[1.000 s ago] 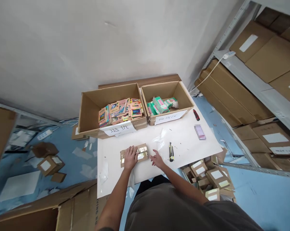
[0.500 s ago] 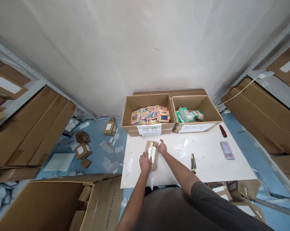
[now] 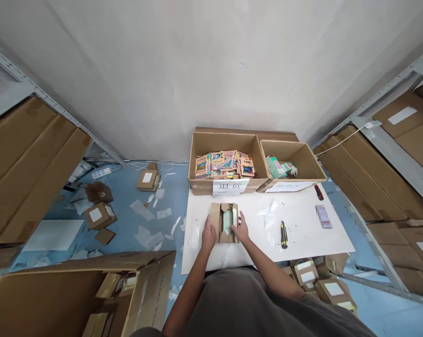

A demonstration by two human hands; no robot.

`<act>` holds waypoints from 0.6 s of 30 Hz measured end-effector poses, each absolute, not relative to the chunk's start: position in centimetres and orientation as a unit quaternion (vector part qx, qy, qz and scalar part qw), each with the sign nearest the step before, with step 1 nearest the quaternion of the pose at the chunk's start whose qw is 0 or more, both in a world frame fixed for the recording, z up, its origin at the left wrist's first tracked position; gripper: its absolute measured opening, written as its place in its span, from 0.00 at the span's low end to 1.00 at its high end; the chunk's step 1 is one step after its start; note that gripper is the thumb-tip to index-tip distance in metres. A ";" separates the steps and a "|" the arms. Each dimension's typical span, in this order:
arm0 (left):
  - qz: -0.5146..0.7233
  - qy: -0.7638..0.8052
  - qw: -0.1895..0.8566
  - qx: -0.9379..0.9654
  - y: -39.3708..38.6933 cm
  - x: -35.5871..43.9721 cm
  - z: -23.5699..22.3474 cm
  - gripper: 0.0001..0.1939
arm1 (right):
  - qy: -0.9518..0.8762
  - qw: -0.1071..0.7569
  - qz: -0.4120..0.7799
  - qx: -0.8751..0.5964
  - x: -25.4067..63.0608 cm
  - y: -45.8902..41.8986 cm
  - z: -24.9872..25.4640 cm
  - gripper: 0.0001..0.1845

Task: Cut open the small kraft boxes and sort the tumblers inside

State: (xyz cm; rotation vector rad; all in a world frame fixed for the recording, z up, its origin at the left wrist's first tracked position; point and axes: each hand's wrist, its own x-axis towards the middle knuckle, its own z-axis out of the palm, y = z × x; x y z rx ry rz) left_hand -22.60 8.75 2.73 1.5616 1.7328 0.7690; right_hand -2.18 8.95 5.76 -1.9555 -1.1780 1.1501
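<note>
A small brown cardboard box [image 3: 217,219] lies opened on the white table [image 3: 302,238], its flaps spread. Inside it shows a pale green packet [image 3: 227,221]. My left hand [image 3: 209,233] rests against the box's left flap, fingers curled on its edge. My right hand [image 3: 241,230] lies on the box's right side, fingers reaching onto the green packet. Both hands sit at the near edge of the table.
Two open cartons stand at the table's back: one [image 3: 200,180] with colourful cards, one [image 3: 304,159] with green packets. A yellow-black utility knife [image 3: 283,234], a red knife [image 3: 318,192] and plastic wrap [image 3: 269,218] lie to the right. Small boxes litter the blue floor; shelves flank both sides.
The small box, closed and taped before, now lies with its flaps open and a green packet showing. Both hands moved to its sides. The camera view swung left.
</note>
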 end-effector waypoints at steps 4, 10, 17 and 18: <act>0.260 0.602 0.272 0.704 9.2 -22.4 2.7 0.26 | -0.339 0.379 0.536 -0.674 1.5 8.4 6.0 0.23; 0.147 0.578 0.222 0.772 11.7 -21.1 5.6 0.16 | -0.220 0.329 0.637 -0.661 4.5 6.9 4.6 0.24; 0.024 0.535 0.313 0.784 11.8 -22.7 7.0 0.51 | -0.278 0.300 0.577 -0.707 3.4 6.6 3.5 0.26; 0.021 0.523 0.319 0.790 11.0 -22.9 6.9 0.54 | -0.297 0.299 0.553 -0.719 3.4 6.6 3.6 0.25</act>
